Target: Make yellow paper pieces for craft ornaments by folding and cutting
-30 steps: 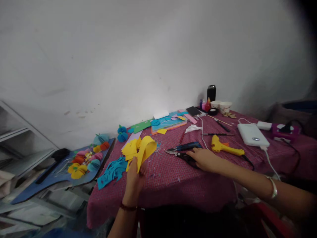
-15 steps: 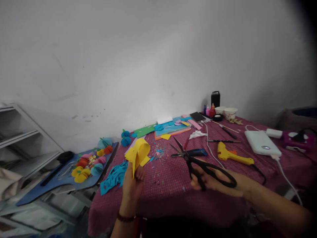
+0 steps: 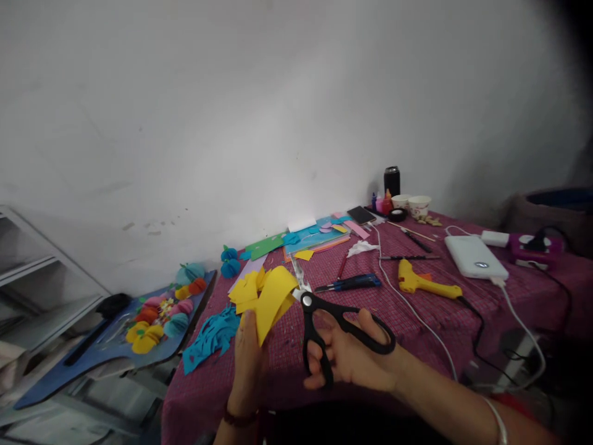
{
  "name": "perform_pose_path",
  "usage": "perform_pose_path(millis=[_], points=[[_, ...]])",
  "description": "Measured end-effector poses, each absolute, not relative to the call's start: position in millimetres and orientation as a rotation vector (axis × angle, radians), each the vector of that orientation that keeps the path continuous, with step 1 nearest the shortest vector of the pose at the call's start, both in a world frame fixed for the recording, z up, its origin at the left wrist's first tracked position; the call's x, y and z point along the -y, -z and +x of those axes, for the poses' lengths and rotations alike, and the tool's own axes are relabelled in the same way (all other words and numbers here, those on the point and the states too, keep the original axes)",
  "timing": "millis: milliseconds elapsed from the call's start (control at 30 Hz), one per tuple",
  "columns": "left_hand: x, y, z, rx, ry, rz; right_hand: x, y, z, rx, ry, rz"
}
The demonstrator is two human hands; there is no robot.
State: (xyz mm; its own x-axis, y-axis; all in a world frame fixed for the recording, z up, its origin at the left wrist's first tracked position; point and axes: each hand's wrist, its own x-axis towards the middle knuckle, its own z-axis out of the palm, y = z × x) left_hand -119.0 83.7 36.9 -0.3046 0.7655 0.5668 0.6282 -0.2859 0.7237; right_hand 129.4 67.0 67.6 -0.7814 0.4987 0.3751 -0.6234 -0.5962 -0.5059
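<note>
Dim, soft daylight; dark vignette at right corners; edges warped, blurry.

bare white wall (image 3: pixel 231 111), metal shelving (image 3: pixel 41 272)

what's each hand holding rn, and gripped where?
Left hand pinches the folded yellow paper at its lower end. Right hand holds the black scissors by the handle loops, blades open at the paper's edge.
</note>
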Motion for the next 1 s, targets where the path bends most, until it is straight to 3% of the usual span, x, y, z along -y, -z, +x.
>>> perform_pose_path(millis=[200, 467, 1000], points=[[-96, -5, -148, -2.167, -1.514, 2.188, -56, -69, 123, 0.685, -2.248, 0.295], [-100, 10, -154, -2.108, -1.557, 2.444, -51, -67, 123, 0.623, -2.251, 0.291], [-105, 7, -155, -1.986, -1.597, 2.172, -46, -58, 127, 0.581, -2.188, -0.054]])
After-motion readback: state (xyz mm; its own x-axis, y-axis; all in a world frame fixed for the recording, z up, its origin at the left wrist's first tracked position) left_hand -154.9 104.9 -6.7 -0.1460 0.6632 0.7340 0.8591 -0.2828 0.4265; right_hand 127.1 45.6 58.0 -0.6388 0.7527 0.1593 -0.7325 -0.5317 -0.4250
